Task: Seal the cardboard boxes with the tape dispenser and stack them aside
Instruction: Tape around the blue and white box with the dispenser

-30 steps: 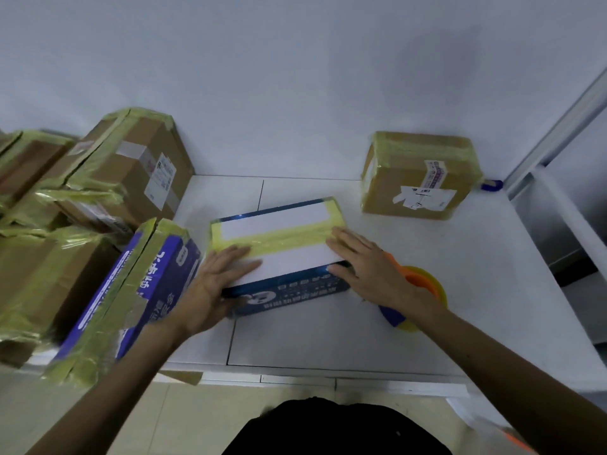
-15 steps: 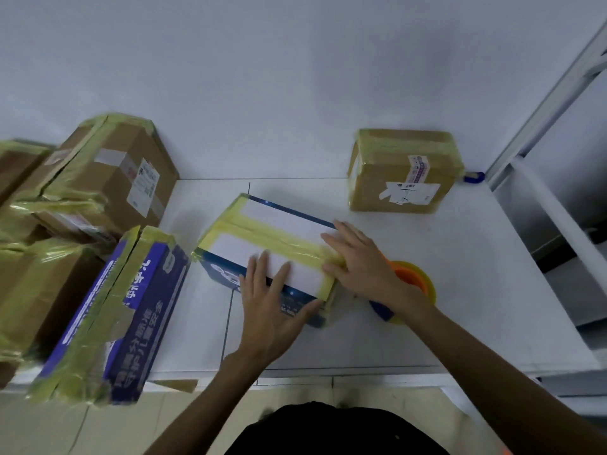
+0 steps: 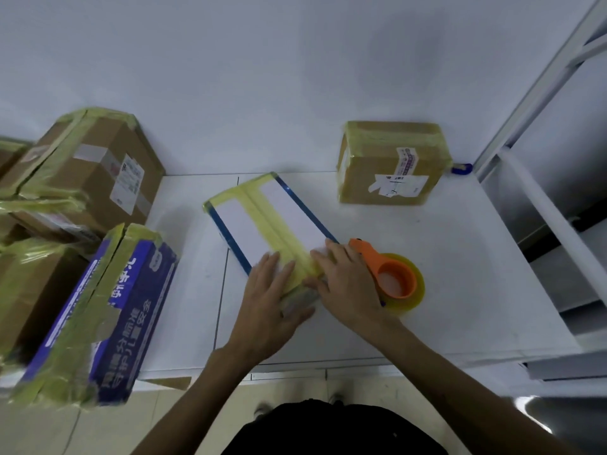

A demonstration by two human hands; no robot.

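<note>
Tape (image 3: 279, 231) is pressed onto the blue-edged box (image 3: 236, 224) by left hand (image 3: 269, 300) and right hand (image 3: 345, 284), both flat, grasping nothing; sealing judged nearly done, stacking outstanding.

A packing room: taped boxes (image 3: 82, 178) piled at the left, a tape dispenser (image 3: 391, 274) on a white table (image 3: 460, 274), metal shelving (image 3: 542, 126) beside it.

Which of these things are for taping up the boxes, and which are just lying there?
For the job: white box, pressed by left hand and right hand; tape dispenser; brown box at the back; blue box and taped stack on the left.

Just lying about: small blue thing by the wall; cardboard scrap; white rack.
</note>
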